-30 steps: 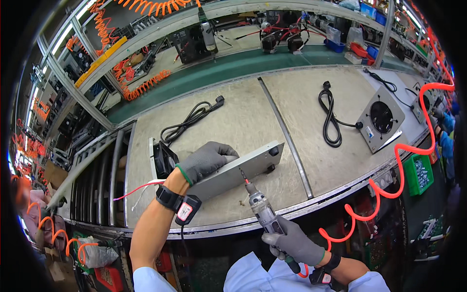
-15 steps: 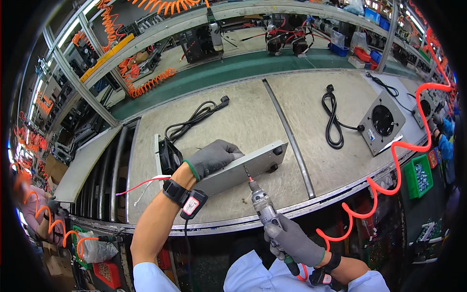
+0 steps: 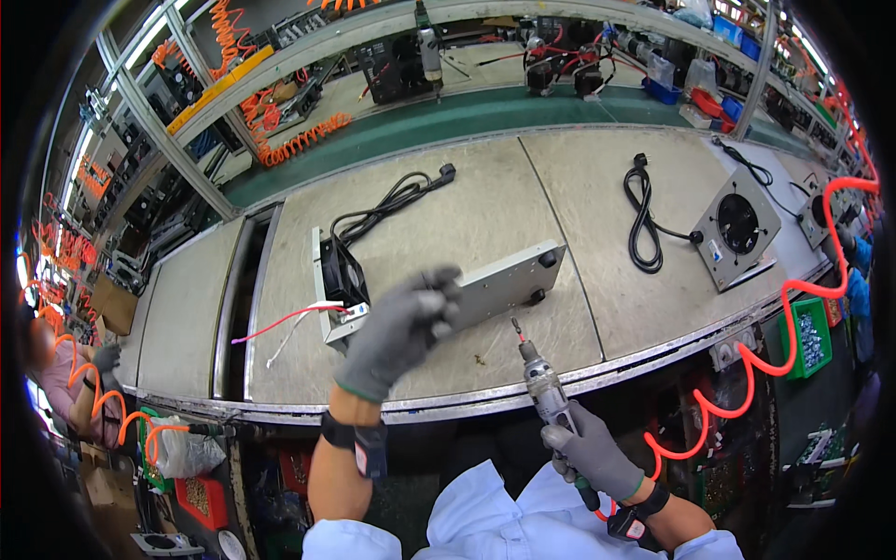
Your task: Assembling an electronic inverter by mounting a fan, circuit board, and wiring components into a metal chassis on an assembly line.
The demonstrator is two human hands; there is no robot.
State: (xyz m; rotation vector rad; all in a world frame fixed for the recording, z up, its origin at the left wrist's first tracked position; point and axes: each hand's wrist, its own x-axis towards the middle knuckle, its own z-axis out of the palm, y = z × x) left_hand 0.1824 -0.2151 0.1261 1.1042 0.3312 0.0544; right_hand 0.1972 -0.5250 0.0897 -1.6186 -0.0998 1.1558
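Observation:
Below the middle of the bench, my right hand grips a silver air screwdriver, its bit pointing up and away from me, apart from the work. My left hand, gloved in grey and slightly blurred, hovers over the near side of a grey metal panel. Its fingers are loosely bent and hold nothing I can see. The panel stands on edge with black feet on its outer face. Behind my left hand, a black fan sits at the attached end plate, and red and white wires trail leftward.
A coiled black power cord lies behind the panel. Another cord runs to a grey fan housing at right. An orange coiled hose crosses the right side. A green bin holds small parts. A co-worker stands far left.
My left hand has let go of the panel and drawn back toward me. The screwdriver has moved away from the panel, to the right. Gaps between the bench plates have narrowed.

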